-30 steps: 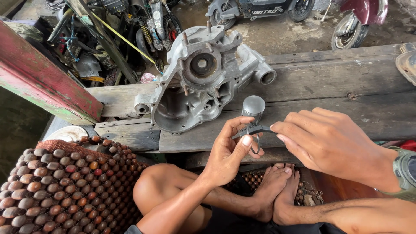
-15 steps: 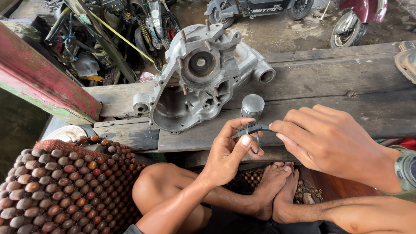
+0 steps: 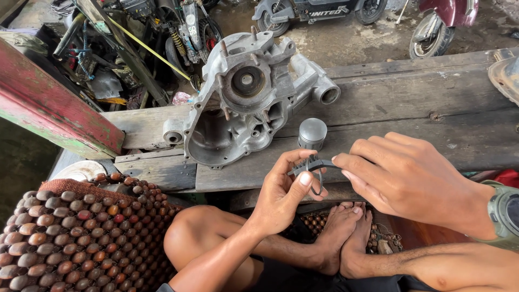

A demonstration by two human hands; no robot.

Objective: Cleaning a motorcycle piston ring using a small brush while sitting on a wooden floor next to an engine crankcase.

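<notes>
Thin dark metal ring point(image 3: 318, 178), pinched together with a small dark flat tool point(image 3: 311, 164), just below the middle of the frame, above the lower edge of the weathered grey wooden plank bench point(image 3: 411, 103). Left hand point(image 3: 284, 192) raised from lower centre, palm turned up and rightward, thumb and forefinger closed on ring and tool. Right hand point(image 3: 411, 181) entering from the right edge, back of hand upward, fingers extended leftward, fingertips point(image 3: 346, 162) touching the tool's right end; firmness of that hold not discernible. Green-grey wristwatch point(image 3: 505, 213) at the far right edge.

Small grey cylindrical metal piston point(image 3: 312, 133) upright on the bench just above the hands, apart from them. Large grey cast-aluminium engine crankcase point(image 3: 243, 100) standing tilted at upper centre, overlapping the bench's left portion, near the piston. Bare plank surface open to the right of the piston, up to the frame's right edge.

Brown wooden-bead seat mat point(image 3: 65, 232) filling the lower left corner. Red and green painted wooden beam point(image 3: 48, 108) slanting along the left edge. Bare crossed feet point(image 3: 346, 232) directly beneath the hands. Parked motorcycles point(image 3: 319, 11) along the top edge.
</notes>
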